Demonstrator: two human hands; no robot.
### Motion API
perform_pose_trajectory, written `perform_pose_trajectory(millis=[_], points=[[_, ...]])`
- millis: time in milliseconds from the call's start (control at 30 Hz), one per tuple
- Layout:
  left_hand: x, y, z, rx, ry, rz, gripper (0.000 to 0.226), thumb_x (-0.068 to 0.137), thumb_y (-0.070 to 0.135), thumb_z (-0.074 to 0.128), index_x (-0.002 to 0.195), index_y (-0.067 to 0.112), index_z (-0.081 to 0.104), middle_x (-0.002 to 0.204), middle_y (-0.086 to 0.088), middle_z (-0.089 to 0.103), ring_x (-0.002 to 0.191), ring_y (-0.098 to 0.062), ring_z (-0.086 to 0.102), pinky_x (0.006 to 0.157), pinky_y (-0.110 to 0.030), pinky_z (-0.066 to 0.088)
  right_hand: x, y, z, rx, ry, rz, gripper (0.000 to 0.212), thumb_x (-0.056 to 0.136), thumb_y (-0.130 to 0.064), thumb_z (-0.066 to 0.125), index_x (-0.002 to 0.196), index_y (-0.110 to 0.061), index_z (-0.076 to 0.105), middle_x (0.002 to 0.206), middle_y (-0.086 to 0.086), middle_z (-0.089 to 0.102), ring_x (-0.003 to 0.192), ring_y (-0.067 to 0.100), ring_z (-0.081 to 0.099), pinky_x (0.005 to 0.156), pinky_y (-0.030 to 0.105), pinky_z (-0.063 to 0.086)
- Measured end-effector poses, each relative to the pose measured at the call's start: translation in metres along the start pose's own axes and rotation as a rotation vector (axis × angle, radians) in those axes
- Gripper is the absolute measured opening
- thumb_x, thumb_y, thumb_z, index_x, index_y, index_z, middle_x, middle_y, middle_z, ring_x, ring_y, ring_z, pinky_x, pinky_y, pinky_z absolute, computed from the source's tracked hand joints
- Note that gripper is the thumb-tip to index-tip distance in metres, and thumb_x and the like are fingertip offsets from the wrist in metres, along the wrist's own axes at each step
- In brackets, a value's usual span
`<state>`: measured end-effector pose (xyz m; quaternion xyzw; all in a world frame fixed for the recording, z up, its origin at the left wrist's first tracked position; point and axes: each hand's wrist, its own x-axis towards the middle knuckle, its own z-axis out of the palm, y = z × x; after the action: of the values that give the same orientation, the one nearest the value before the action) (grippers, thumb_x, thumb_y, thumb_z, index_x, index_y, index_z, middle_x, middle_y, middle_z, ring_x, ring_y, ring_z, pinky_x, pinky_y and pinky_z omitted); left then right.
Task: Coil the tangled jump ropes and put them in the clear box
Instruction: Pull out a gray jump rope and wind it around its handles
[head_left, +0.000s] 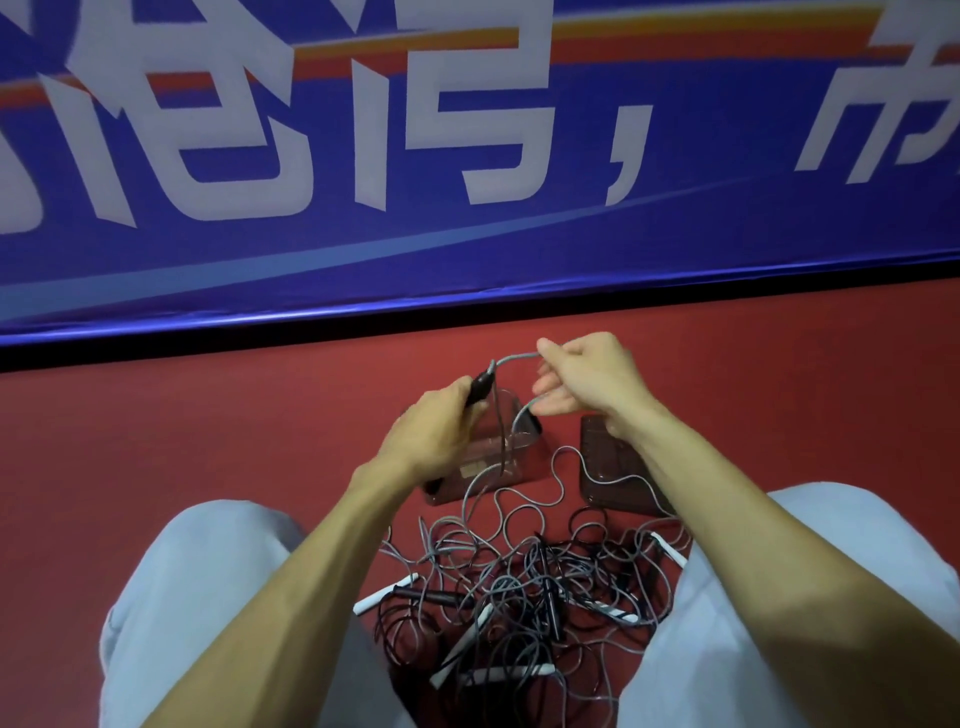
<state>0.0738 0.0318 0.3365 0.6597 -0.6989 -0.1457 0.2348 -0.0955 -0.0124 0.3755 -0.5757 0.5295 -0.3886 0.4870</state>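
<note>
My left hand (436, 431) grips a dark rope handle (118, 391) above the clear box (498, 457). A grey rope (514, 358) arcs from that handle to my right hand (587, 382), which pinches it between thumb and fingers; the rope loops back under the palm and hangs down toward the floor. Between my knees lies a tangled heap of grey and black jump ropes (519, 587) with several black-and-white handles sticking out. One grey strand trails from the heap up past the box.
The box's clear lid (618, 467) lies flat on the red floor just right of the box. My knees in light trousers (218, 597) flank the heap. A blue banner wall (467, 182) stands close behind the box.
</note>
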Motion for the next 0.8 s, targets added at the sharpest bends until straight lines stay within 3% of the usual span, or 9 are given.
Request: perform_pose_trajectory(millis=[100,167,233,333,400,467,533,667,800], points=[[-0.005,-0.001,-0.006,0.237,0.027,0.037,0.015,0.1,0.033,0.048,0.097,0.019,0.055,0.102,-0.009,0.067,0.093,-0.038,0.062,0.065,-0.037,0.04,-0.004,0.002,-0.001,-0.386,0.08,-0.263,0.043,0.096,-0.034,0.056,0.065,-0.006,0.066,0.047,0.002,0.062,0.042,0.016,0.062,0.042,0.019,0.044],[-0.008,0.002,-0.008,0.329,0.044,0.109,0.021,0.098,0.036,0.05,0.11,0.024,0.063,0.102,-0.003,0.065,0.098,-0.033,0.062,0.065,-0.034,0.035,-0.003,0.004,0.006,-0.453,0.139,-0.505,0.036,0.093,-0.035,0.058,0.067,-0.013,0.067,0.055,-0.002,0.064,0.054,0.01,0.062,0.054,0.018,0.044],[-0.011,0.006,-0.009,0.366,0.073,0.167,0.027,0.097,0.038,0.051,0.119,0.028,0.063,0.093,0.003,0.054,0.098,-0.029,0.061,0.065,-0.032,0.034,0.0,0.007,0.014,-0.449,0.07,-0.617,0.025,0.094,-0.032,0.057,0.077,-0.015,0.068,0.074,-0.006,0.07,0.073,0.007,0.063,0.07,0.018,0.045],[-0.012,0.006,-0.012,0.365,0.128,0.201,0.03,0.098,0.037,0.05,0.123,0.027,0.062,0.091,0.003,0.048,0.096,-0.026,0.058,0.064,-0.032,0.034,0.008,0.017,0.017,-0.552,-0.119,-0.463,0.028,0.098,-0.035,0.049,0.078,-0.023,0.066,0.073,-0.012,0.064,0.072,0.006,0.057,0.069,0.021,0.041],[-0.012,0.004,-0.013,0.388,0.16,0.208,0.031,0.098,0.033,0.05,0.126,0.027,0.061,0.096,0.001,0.05,0.099,-0.025,0.055,0.067,-0.032,0.035,0.011,0.023,0.016,-0.6,-0.235,-0.295,0.043,0.1,-0.043,0.042,0.074,-0.015,0.062,0.069,0.0,0.063,0.067,0.013,0.055,0.068,0.028,0.04],[-0.012,0.001,-0.014,0.435,0.158,0.199,0.031,0.099,0.03,0.049,0.128,0.025,0.06,0.1,-0.001,0.05,0.102,-0.024,0.052,0.068,-0.031,0.034,0.008,0.023,0.017,-0.421,-0.369,-0.115,0.054,0.1,-0.049,0.038,0.076,-0.007,0.062,0.069,0.008,0.067,0.067,0.017,0.064,0.063,0.031,0.045],[-0.012,0.001,-0.015,0.443,0.149,0.166,0.027,0.1,0.029,0.046,0.122,0.019,0.058,0.101,-0.004,0.048,0.1,-0.027,0.052,0.068,-0.033,0.032,0.002,0.019,0.019,-0.197,-0.443,-0.036,0.051,0.1,-0.048,0.039,0.068,-0.011,0.054,0.056,0.005,0.06,0.067,0.024,0.069,0.055,0.026,0.045],[-0.016,0.01,-0.01,0.303,0.065,0.165,0.015,0.101,0.03,0.042,0.098,0.016,0.042,0.093,-0.003,0.044,0.091,-0.03,0.052,0.067,-0.038,0.038,-0.003,0.009,0.02,0.103,-0.378,-0.051,0.046,0.099,-0.025,0.052,0.056,-0.014,0.039,0.041,0.002,0.03,0.044,0.023,0.059,0.048,0.03,0.053],[-0.014,0.021,-0.001,-0.1,0.033,0.109,0.008,0.09,0.021,0.052,0.089,0.014,0.047,0.079,-0.004,0.057,0.074,-0.028,0.053,0.069,-0.042,0.045,-0.003,0.002,0.014,0.154,-0.194,-0.099,0.043,0.096,-0.016,0.054,0.056,-0.013,0.04,0.039,0.0,0.035,0.034,0.015,0.047,0.031,0.018,0.028]])
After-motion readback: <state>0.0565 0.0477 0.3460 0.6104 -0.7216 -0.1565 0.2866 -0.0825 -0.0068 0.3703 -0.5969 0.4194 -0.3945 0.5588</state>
